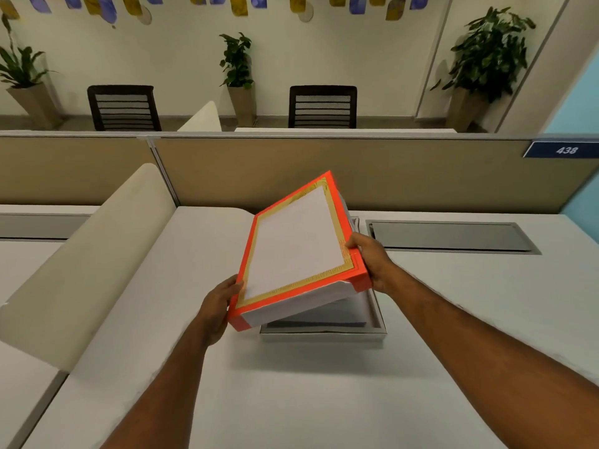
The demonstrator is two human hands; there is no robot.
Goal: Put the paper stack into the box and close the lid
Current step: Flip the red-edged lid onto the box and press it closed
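An orange lid (296, 244) with a gold border and a white centre is tilted above the box, its far end raised. My left hand (217, 306) grips its near left corner and my right hand (372, 257) grips its right edge. Under it on the white desk sits the shallow grey-rimmed box (324, 336). The white paper stack (330, 314) lies inside the box, mostly hidden by the lid.
A cream curved divider (87, 264) runs along the desk's left side. A beige partition (405, 173) closes the back, with a blue sign reading 438 (565, 150). A grey recessed cable tray (450, 236) lies right of the box. Chairs and potted plants stand beyond.
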